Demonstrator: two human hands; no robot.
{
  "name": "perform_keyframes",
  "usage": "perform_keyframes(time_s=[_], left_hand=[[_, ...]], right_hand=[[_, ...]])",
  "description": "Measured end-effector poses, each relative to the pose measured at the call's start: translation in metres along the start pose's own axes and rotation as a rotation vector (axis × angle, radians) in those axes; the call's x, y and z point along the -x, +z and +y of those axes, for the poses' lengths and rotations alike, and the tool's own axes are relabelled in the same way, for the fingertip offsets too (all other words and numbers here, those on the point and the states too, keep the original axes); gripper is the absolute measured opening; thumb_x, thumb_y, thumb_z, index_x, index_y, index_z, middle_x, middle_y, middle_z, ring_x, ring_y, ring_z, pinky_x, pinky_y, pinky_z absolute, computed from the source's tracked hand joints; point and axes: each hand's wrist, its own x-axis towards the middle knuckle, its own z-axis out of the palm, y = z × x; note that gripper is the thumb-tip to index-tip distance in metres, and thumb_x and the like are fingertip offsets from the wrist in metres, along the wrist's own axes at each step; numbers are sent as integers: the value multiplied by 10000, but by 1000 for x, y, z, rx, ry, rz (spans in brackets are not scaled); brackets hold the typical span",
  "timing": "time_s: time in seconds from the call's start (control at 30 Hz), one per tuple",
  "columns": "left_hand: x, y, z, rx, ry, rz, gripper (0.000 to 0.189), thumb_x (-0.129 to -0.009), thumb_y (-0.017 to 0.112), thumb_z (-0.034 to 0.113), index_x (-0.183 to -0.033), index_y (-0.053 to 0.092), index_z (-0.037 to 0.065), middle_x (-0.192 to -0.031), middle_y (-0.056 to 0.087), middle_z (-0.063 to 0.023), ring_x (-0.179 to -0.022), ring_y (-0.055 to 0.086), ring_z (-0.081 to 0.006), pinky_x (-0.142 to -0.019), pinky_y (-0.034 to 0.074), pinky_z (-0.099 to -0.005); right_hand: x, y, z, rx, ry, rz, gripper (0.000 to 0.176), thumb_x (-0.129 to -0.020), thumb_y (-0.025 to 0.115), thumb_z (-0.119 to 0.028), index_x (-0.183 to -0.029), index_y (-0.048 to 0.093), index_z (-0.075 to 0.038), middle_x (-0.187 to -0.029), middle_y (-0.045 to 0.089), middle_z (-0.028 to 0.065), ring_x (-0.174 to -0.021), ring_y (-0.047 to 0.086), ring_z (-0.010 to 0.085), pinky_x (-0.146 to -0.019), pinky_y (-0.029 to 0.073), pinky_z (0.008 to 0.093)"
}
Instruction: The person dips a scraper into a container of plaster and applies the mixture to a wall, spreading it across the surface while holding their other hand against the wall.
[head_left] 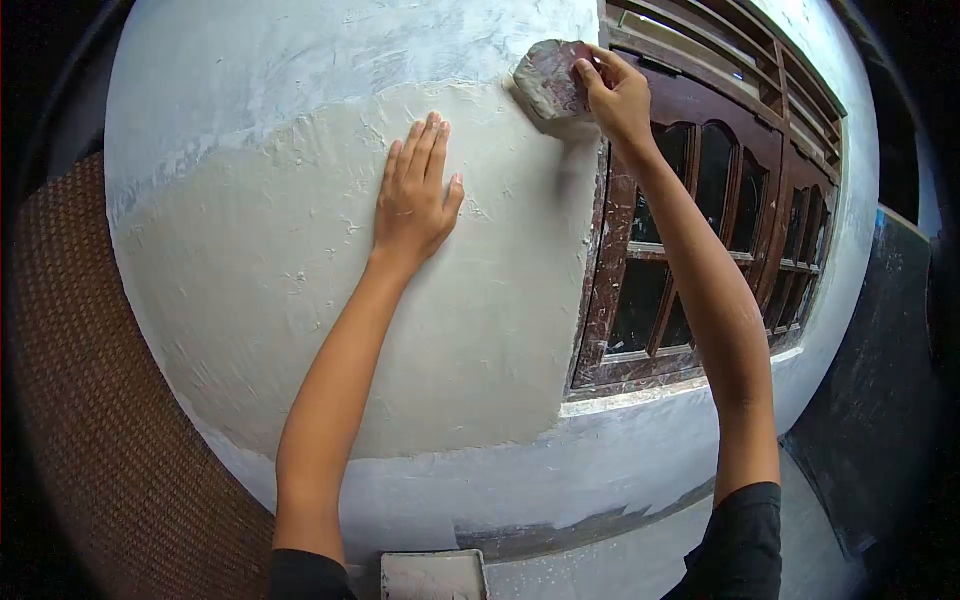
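Observation:
My left hand [415,195] lies flat on the wall, fingers together and pointing up, pressed on a patch of fresh grey plaster [300,290]. My right hand [615,95] reaches high and grips a plaster-smeared trowel [548,80]. The trowel's blade rests against the wall at the upper edge of the plaster patch, close to the window frame.
A dark brown wooden window [700,230] with arched panes stands right of the patch. Older white wall [300,50] surrounds the plaster. A woven brown panel [90,400] is at the left, a dark board [880,380] at the right, and a plaster-stained tray [432,575] sits below.

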Motion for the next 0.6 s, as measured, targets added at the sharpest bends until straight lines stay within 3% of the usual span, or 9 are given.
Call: perform_keyframes(time_s=[0.07, 0.13, 0.23, 0.27, 0.37, 0.43, 0.5, 0.6], left_hand=[[1, 0, 0, 6, -1, -4, 624, -951, 493, 225, -1523, 294, 75, -1569, 322, -117, -1464, 273, -275, -1203, 197, -469], [1, 0, 0, 19, -1, -2, 626, -950, 493, 227, -1524, 292, 76, -1569, 322, -119, -1461, 276, -278, -1204, 195, -472], [2, 0, 1, 22, -5, -6, 628, -948, 494, 224, -1524, 290, 77, -1569, 319, -119, -1458, 279, -281, -1204, 194, -474], [2, 0, 1, 23, -4, -4, 628, -948, 494, 224, -1524, 290, 77, -1569, 319, -119, -1458, 279, -281, -1204, 194, -474], [1, 1, 1, 18, -11, -3, 631, -946, 496, 221, -1525, 290, 77, -1571, 316, -118, -1460, 276, -281, -1204, 195, -475], [1, 1, 2, 10, -15, -2, 629, -946, 495, 221, -1524, 292, 77, -1572, 315, -116, -1462, 273, -277, -1205, 195, -471], [1, 1, 4, 17, -21, -1, 628, -947, 494, 223, -1524, 293, 77, -1572, 315, -115, -1463, 272, -275, -1205, 194, -468], [2, 1, 4, 13, -24, 0, 623, -949, 492, 227, -1522, 297, 77, -1571, 318, -114, -1463, 273, -272, -1206, 195, -463]], right_hand=[[0, -6, 3, 71, 2, -16, 305, -910, 676, -189, -1182, 694, -52, -997, 742, 138, -901, 703, 178, -832, 522, 297], [1, -19, 3, 296, -96, 47, 314, -941, 659, -156, -1217, 662, -7, -1002, 734, 93, -860, 669, 117, -772, 516, 247], [-10, -35, 10, 318, -73, 187, 310, -933, 662, -164, -1206, 672, -17, -998, 739, 94, -852, 670, 120, -762, 517, 258], [-11, -44, 11, 320, 31, 224, 321, -939, 657, -151, -1222, 658, 0, -1012, 732, 99, -861, 661, 113, -760, 513, 251], [-23, -53, 23, 172, -7, 293, 332, -948, 641, -128, -1243, 634, 26, -1042, 720, 106, -879, 653, 111, -767, 510, 243], [-11, -43, 2, 145, 37, 228, 337, -958, 632, -115, -1254, 616, 45, -1063, 710, 108, -908, 653, 117, -791, 513, 241], [-3, -30, -3, -53, -59, 50, 331, -960, 637, -117, -1251, 619, 41, -1051, 711, 106, -913, 656, 121, -809, 519, 244], [10, -13, -6, 134, -48, -36, 300, -923, 669, -162, -1195, 676, -35, -975, 729, 126, -869, 687, 160, -801, 525, 273]])
